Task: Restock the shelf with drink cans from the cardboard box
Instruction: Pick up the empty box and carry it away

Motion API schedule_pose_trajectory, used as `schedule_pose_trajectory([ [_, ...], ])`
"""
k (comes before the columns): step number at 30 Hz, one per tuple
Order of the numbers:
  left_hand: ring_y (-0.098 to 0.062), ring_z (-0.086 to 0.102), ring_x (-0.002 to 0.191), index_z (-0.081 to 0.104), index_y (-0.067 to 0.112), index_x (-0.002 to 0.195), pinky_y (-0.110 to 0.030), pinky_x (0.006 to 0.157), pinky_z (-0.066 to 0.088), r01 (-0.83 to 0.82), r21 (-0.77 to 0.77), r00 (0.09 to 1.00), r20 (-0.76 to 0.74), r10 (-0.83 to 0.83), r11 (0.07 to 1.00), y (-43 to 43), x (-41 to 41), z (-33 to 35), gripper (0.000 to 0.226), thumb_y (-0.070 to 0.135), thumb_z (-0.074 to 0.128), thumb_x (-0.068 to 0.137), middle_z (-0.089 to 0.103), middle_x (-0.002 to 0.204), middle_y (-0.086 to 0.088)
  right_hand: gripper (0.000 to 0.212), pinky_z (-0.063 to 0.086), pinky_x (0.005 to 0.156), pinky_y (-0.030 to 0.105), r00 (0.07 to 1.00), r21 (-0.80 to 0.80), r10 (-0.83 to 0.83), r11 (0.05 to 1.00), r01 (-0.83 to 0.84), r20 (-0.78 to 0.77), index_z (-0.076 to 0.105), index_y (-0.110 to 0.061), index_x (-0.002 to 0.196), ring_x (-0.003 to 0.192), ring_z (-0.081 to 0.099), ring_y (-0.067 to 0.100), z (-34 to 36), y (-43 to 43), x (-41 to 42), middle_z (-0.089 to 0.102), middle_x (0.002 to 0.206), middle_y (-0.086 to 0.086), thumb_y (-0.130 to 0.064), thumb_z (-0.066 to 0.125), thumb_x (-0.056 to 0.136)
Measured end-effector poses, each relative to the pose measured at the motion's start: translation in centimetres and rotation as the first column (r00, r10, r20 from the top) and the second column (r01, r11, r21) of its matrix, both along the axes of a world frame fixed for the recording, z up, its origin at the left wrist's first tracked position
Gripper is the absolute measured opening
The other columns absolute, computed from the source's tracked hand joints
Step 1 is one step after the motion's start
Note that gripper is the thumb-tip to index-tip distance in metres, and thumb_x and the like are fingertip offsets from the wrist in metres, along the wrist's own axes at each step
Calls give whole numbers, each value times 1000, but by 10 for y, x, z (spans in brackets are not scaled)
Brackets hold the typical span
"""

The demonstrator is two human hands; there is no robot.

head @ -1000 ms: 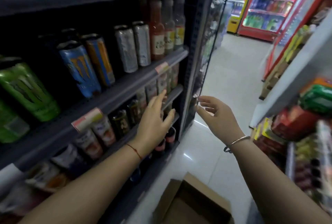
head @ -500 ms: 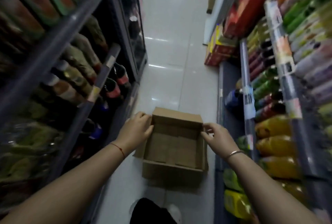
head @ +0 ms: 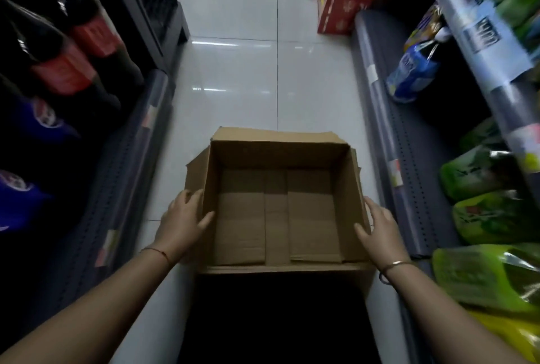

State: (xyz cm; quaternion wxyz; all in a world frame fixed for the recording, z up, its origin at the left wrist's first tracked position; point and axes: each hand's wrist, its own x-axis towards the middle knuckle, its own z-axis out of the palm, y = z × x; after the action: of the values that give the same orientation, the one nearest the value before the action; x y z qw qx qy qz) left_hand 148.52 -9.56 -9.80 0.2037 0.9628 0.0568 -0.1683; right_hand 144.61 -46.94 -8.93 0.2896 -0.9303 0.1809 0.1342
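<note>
Left edge of frame: dark cola bottles [head: 61,71] with red labels lie on the left shelf, and bottles with blue labels [head: 43,118] sit below them.
Left hand [head: 182,222]: low and left of centre, it grips the left wall of the cardboard box [head: 277,156]. The thumb is hooked over the rim to the inside and the fingers [head: 187,198] are spread only a little against the outer flap.
Left wrist: it wears a thin red string [head: 159,252].
Cardboard box: in the lower centre of the frame, it stands upright on the white tiled floor [head: 233,71] between the two shelf rows. Its top is open and the side flaps are folded outward. The inside shows plain brown bottom flaps with a strip down the middle.
Right hand [head: 380,226]: low and right of centre, it clasps the right wall. The thumb lies inside and the fingers lie along the outside, nearly straight.
Right wrist: it wears a metal bangle [head: 394,265].
Right shelf: a blue bag [head: 412,71] lies at mid height, and green packets [head: 491,217] are stacked below it.
Upper right: red cartons [head: 344,13] stand on the floor.
</note>
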Motion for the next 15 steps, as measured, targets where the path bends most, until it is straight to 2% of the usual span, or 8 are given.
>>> schedule_pose_trajectory([
  [2, -31, 40, 132, 25, 23, 149, -47, 106, 41, -52, -69, 999, 13, 53, 996, 2, 4, -29, 69, 43, 57, 91, 32, 148, -11, 66, 38, 108, 46, 999, 15, -46, 999, 46, 28, 31, -21, 147, 128, 44, 33, -27, -1, 0, 40, 142, 17, -14, 62, 89],
  [4, -29, 41, 131, 21, 24, 149, -45, 106, 41, -98, -181, 995, 4, 101, 979, 4, 6, -48, 72, 37, 60, 90, 32, 148, -10, 67, 34, 111, 41, 995, 76, -96, 993, 95, 18, 28, -25, 149, 132, 41, 30, -45, -2, 1, 35, 147, 14, -14, 61, 90],
  [6, -26, 44, 129, 22, 24, 149, -41, 106, 40, -128, -271, 990, 17, 137, 954, 5, 4, -60, 71, 25, 62, 90, 38, 145, -8, 67, 33, 108, 35, 991, 117, -126, 986, 121, 41, 29, -26, 148, 130, 44, 28, -57, -1, 1, 38, 147, 13, -11, 60, 90],
  [9, -26, 47, 127, 25, 25, 149, -45, 104, 44, -169, -371, 980, 34, 195, 913, 4, 0, -66, 67, 10, 57, 92, 40, 145, -8, 69, 41, 104, 38, 983, 133, -166, 979, 154, 78, 29, -28, 148, 124, 51, 28, -62, -1, 4, 47, 142, 12, -2, 54, 90],
  [12, -24, 49, 126, 30, 22, 148, -49, 102, 46, -184, -460, 967, 72, 243, 869, 0, -3, -69, 62, 2, 51, 93, 45, 144, -7, 68, 48, 99, 40, 976, 154, -203, 970, 189, 83, 29, -29, 148, 118, 56, 26, -62, -3, 8, 53, 137, 9, 2, 49, 90],
  [15, -23, 46, 131, 28, 22, 149, -46, 108, 42, -177, -487, 962, 97, 255, 855, -4, -4, -70, 62, -1, 46, 94, 42, 149, -4, 67, 50, 92, 35, 975, 170, -201, 968, 182, 100, 30, -29, 148, 116, 58, 24, -61, -2, 9, 54, 138, 7, 4, 47, 91],
])
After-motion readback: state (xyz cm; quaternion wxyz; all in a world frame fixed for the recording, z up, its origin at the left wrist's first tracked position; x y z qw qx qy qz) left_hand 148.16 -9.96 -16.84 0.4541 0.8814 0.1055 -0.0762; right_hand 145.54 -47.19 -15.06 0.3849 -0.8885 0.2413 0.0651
